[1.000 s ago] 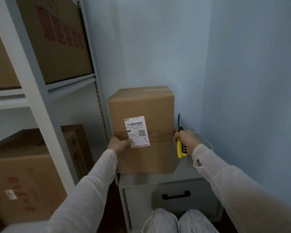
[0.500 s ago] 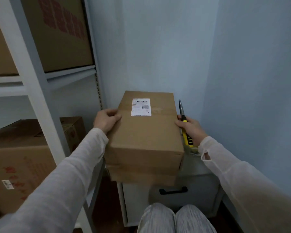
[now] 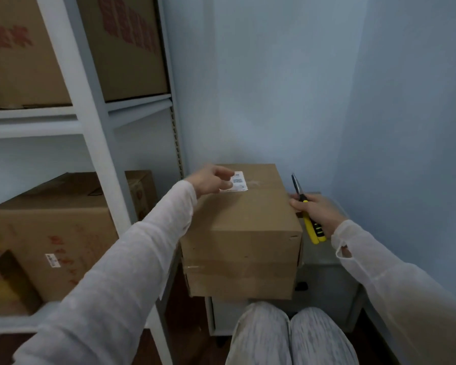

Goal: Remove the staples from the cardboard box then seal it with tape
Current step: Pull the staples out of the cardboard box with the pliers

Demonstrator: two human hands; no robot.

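While the cardboard box overhangs the cabinet, tipping is risked: left hand fingers slack above it, right hand fingers clenched round pliers.

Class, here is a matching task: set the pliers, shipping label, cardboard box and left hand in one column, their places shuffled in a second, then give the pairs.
1 pliers
2 shipping label
3 cardboard box
4 left hand

a resting on the grey cabinet
b gripped in the right hand
c stuck on the box's top face
d over the label's left edge, holding nothing

Pairs: 1-b, 2-c, 3-a, 4-d
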